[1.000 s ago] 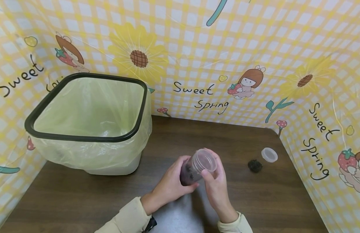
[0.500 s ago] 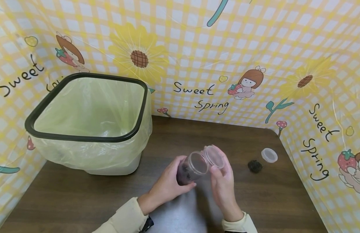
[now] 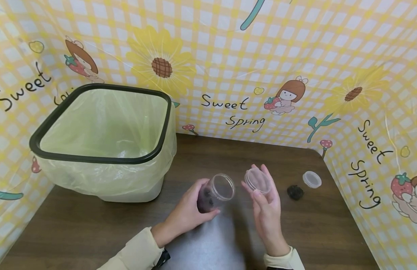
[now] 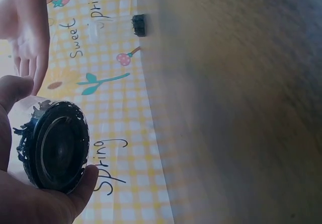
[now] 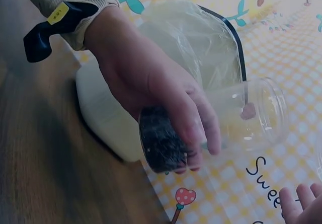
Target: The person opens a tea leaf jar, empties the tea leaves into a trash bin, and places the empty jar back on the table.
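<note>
Gripping tilted, uncapped jar in left hand; pinching lid in right hand. Could spill dark contents by overtipping; could drop lid near dark clump, right of right hand, by relaxing pinch.

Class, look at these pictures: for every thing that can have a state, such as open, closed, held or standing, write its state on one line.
Held jar: open, off the table, in the left hand
Loose lid: off the jar, in the right hand
Second jar: standing upright, lid apparently on
Bin: standing, open-topped
Bin liner: spread inside, hanging down outside
</note>
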`<move>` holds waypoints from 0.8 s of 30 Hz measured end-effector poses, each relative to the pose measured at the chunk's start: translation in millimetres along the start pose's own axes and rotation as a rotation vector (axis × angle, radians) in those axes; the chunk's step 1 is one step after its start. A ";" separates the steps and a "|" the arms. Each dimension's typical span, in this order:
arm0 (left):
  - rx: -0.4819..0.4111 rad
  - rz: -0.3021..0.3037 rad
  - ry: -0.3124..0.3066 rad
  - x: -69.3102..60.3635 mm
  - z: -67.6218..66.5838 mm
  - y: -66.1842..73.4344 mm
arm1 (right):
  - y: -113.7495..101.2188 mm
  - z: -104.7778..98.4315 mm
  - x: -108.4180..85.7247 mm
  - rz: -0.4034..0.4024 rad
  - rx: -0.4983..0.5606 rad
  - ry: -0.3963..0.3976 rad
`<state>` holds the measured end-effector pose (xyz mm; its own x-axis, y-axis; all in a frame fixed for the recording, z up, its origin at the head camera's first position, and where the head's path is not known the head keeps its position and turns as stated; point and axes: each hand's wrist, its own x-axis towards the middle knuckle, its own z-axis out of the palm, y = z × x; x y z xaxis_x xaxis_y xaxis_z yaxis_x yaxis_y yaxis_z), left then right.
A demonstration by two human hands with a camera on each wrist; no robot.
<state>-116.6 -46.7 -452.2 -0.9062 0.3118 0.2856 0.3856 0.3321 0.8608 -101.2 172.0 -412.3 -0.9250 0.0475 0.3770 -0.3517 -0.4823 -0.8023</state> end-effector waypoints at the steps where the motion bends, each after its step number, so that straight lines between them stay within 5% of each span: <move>1: -0.001 0.002 0.001 -0.5 -1.0 -0.4 | -0.7 -0.7 0.0 -0.001 0.000 0.003; 16: 0.024 0.013 0.018 -5.7 -12.9 -1.8 | -4.0 -15.9 0.3 -0.019 0.020 0.046; 24: -0.006 -0.003 0.038 -13.1 -20.4 -1.8 | -2.8 -27.9 -1.4 0.026 -0.176 0.085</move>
<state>-108.9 -69.6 -448.9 -0.9133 0.2771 0.2986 0.3819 0.3272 0.8644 -103.0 197.7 -423.5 -0.9403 0.1140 0.3207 -0.3404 -0.3244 -0.8826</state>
